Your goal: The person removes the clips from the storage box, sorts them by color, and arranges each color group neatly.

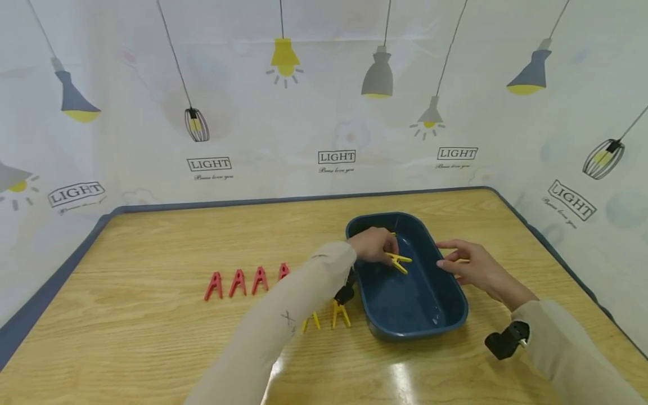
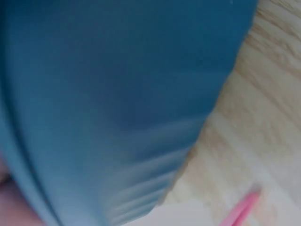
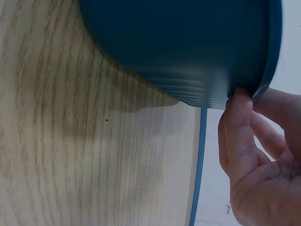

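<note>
A dark blue plastic basin (image 1: 412, 292) stands on the table, right of centre. My left hand (image 1: 373, 246) reaches over its left rim and pinches a yellow clothespin (image 1: 399, 262) above the basin floor. A small yellow bit (image 1: 393, 233) shows beyond the fingers, too covered to identify. On the right side, my right hand (image 1: 471, 264) holds the basin's rim between thumb and fingers; the right wrist view shows its fingertips (image 3: 241, 101) against the outer wall below the lip. Mostly basin wall (image 2: 117, 94) fills the left wrist view.
Several red clothespins (image 1: 238, 283) stand in a row on the wooden table (image 1: 152, 337), left of my left forearm. Yellow clothespins (image 1: 341, 315) lie near the basin's left side, partly behind the sleeve. A printed curtain (image 1: 273, 112) borders the table's back and sides.
</note>
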